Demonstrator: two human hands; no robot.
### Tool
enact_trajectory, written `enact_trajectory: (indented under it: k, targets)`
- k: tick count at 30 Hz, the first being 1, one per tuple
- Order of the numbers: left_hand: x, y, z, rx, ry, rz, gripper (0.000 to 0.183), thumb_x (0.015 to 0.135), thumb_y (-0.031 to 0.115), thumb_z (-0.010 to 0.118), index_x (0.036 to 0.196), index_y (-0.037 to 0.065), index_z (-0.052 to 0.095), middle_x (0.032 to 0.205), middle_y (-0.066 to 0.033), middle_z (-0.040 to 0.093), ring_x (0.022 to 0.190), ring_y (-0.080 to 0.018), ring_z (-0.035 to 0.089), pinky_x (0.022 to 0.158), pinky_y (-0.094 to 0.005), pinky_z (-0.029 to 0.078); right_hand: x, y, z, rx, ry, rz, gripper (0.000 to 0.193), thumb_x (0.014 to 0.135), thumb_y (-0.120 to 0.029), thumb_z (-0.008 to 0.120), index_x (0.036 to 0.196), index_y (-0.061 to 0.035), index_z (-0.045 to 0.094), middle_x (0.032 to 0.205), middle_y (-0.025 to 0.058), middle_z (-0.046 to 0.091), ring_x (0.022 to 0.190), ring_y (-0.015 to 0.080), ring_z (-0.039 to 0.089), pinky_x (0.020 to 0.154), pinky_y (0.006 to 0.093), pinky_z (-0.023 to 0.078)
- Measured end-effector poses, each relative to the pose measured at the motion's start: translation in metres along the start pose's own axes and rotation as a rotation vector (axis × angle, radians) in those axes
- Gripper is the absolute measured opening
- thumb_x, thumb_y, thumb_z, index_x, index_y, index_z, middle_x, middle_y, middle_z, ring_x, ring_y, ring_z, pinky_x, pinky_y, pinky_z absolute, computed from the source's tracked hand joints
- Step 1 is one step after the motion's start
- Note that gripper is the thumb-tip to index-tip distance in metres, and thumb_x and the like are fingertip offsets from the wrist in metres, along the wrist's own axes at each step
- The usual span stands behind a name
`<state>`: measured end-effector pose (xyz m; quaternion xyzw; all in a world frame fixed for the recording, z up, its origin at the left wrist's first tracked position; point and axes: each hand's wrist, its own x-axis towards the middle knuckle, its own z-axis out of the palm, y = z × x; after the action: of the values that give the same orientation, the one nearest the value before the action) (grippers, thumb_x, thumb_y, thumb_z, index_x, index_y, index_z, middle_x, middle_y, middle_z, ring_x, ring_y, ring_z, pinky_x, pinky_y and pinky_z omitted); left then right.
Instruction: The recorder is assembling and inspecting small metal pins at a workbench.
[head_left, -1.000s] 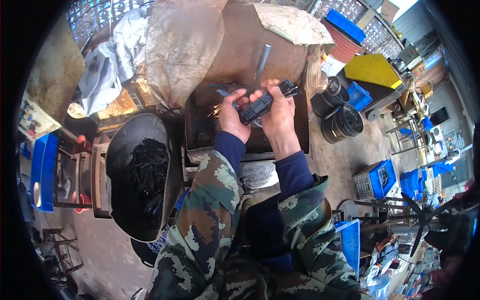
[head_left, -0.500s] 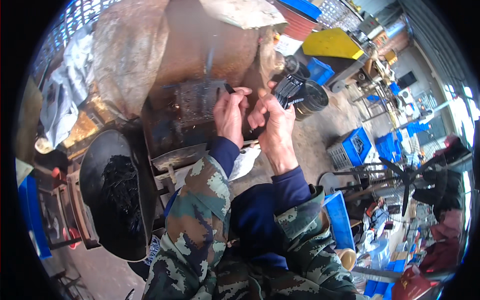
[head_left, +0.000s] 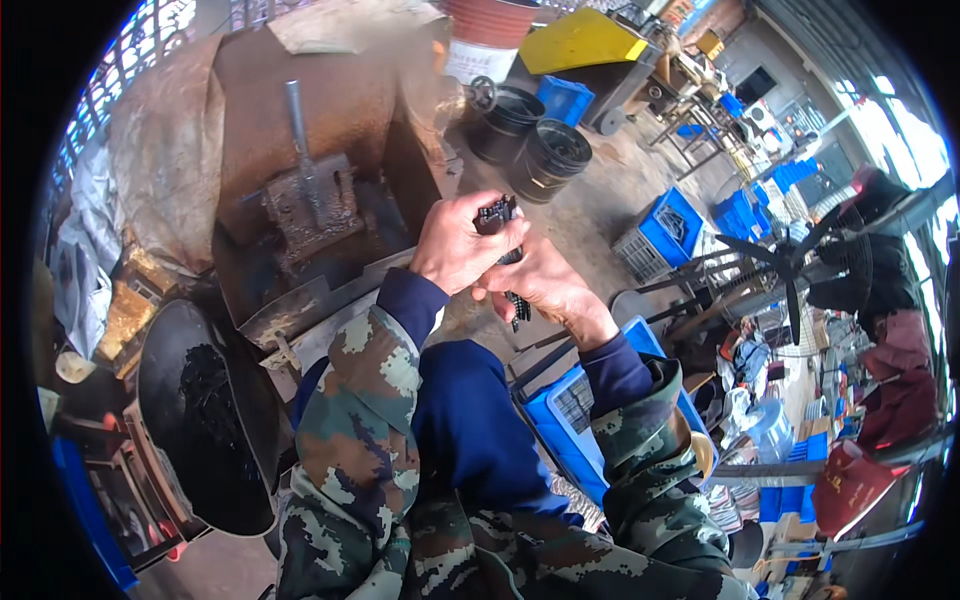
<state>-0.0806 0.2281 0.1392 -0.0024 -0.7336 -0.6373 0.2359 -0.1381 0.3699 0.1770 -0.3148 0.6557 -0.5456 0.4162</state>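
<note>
Both my hands are closed round a bundle of small black pieces with toothed edges point(head_left: 495, 215), held in front of my lap. My left hand point(head_left: 450, 245) grips its upper end, the thumb laid across it. Just below and to the right, my right hand point(head_left: 548, 280) wraps the lower part, and black toothed ends stick out beneath its fingers. The exact kind of piece is too small to tell. At my left, a large black pan point(head_left: 165, 400) holds a heap of thin black pieces point(head_left: 212, 395).
Ahead stands a rusty metal enclosure point(head_left: 250, 110) with a wet plate point(head_left: 290, 235) and an upright rod point(head_left: 297, 115). Black buckets point(head_left: 552, 160) stand beyond my hands. A blue crate point(head_left: 565, 415) is by my right knee, another crate point(head_left: 665, 235) farther right, near a black-bladed fan point(head_left: 790, 262).
The view has swung rightward. My hands have come together, away from the enclosure; my left hand, which held a single black piece, now grips the bundle with my right.
</note>
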Motion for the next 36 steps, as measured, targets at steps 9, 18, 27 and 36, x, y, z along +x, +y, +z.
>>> enact_trajectory:
  k: [9,18,27,36]
  targets:
    - [-0.008,0.009,0.044,-0.093,0.078,0.112,0.018,0.092,0.020,0.071,0.097,0.003,0.069,0.074,0.0000,0.065,0.068,-0.0050,0.055,0.061,-0.0258,0.048,-0.089,0.037,-0.031,0.104,0.070,0.006,0.034,0.092,-0.024,0.072,0.112,0.0003,0.059,0.086,0.0059,0.067,0.066,0.0119,0.064,0.062,0.0259,0.053]
    - [-0.030,0.045,0.105,-0.146,0.026,0.143,0.015,0.093,0.016,0.071,0.096,0.002,0.066,0.081,0.0027,0.065,0.077,-0.0037,0.058,0.069,-0.0225,0.050,-0.178,0.038,-0.033,0.012,0.346,-0.014,0.034,0.096,-0.035,0.066,0.102,-0.0017,0.064,0.068,-0.0024,0.054,0.057,0.0063,0.049,0.051,0.0211,0.037]
    - [-0.009,0.063,0.199,-0.487,-0.374,0.222,0.015,0.097,0.017,0.066,0.094,0.002,0.066,0.077,0.0063,0.060,0.074,-0.0013,0.053,0.064,-0.0204,0.045,-0.270,0.028,-0.063,0.218,0.497,-0.024,0.034,0.100,-0.034,0.060,0.105,-0.0006,0.063,0.071,-0.0003,0.057,0.056,0.0071,0.052,0.049,0.0198,0.040]
    - [-0.024,0.063,0.240,-0.483,-0.473,0.202,0.017,0.096,0.021,0.067,0.099,0.004,0.067,0.079,0.0054,0.063,0.073,-0.0007,0.054,0.063,-0.0202,0.045,-0.304,0.040,-0.068,0.226,0.608,0.043,0.031,0.098,-0.031,0.063,0.102,-0.0006,0.064,0.072,-0.0001,0.058,0.056,0.0058,0.052,0.048,0.0192,0.040]
